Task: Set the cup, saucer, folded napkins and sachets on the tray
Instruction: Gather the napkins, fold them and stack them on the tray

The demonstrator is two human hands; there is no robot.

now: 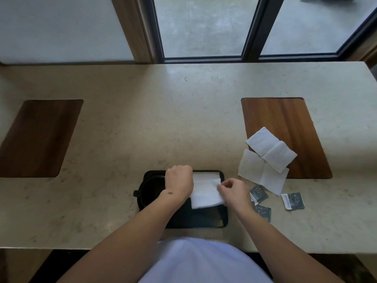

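White folded napkin (206, 193), flat on black tray (223, 219)

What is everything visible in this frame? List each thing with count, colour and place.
Tray: one, black, near table edge at centre.
Cup: one, black, on tray's left side; saucer not clearly told apart.
Folded napkin: one, white, on tray under both hands.
Unfolded napkins: two, white, right of tray, partly on right wooden inlay.
Sachets: three, dark, on table right of tray.
Wooden inlays: two, brown, left and right in table.
Table: one, beige.
Window: dark-framed, behind table.
Left hand: on napkin.
Right hand: pinching napkin's corner.
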